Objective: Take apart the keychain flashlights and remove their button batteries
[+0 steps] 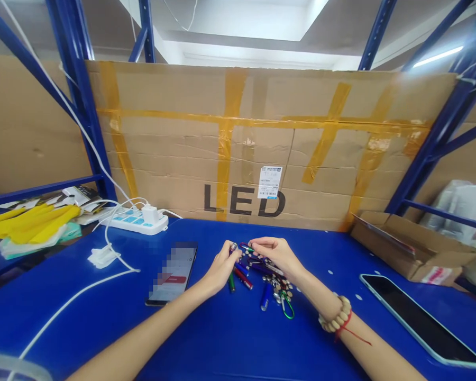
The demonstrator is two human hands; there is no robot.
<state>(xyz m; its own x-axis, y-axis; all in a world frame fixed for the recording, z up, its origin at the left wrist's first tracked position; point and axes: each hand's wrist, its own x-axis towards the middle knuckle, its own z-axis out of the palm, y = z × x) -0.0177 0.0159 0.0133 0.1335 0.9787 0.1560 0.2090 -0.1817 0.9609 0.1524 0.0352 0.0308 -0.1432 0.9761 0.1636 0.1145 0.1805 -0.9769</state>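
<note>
Blue desk point(230, 338): from where I stand, 2 bare forearms reach across it; a beaded bracelet point(336, 316) circles the right wrist.
Phones: a dark phone point(422, 320) lies right, a lit phone point(176, 272) left, likely set outside the hands' working space.
Pile: a blue tube point(266, 296), a red tube point(243, 278), small round discs point(289, 294) and a green clip point(288, 309) lie under and between the hands, probably for easy reach.
Left hand point(220, 268): its grip pinches a silver-ended tube point(233, 247), presumably to steady it.
Right hand point(280, 257): grip nearly closed beside a red-and-green clip point(245, 247); I cannot tell whether it pinches it.
Behind: power strip point(138, 224), open box point(384, 248), "LED" cardboard point(174, 153).
</note>
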